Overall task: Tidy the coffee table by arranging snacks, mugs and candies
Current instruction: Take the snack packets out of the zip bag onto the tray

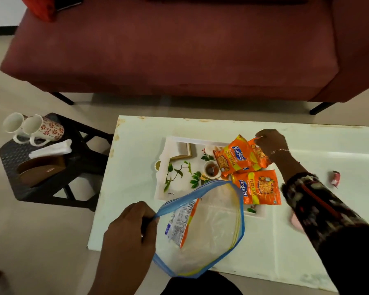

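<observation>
My left hand [128, 233] pinches the blue rim of a clear zip bag [213, 228], holding its mouth wide above the near edge of the white coffee table [136, 167]. One snack packet [180, 224] lies inside the bag. On a floral tray [179, 184] lie orange Kurkure packets: one [232, 158] at the back, one [259, 186] in front. My right hand [270, 143] grips the top of a third orange packet [256, 155] behind them.
A small wrapped candy [334, 177] lies on the table's right side. Two flowered mugs [33, 128], a white napkin and a brown holder sit on a black stool [51, 167] to the left. A maroon sofa [168, 50] stands beyond the table.
</observation>
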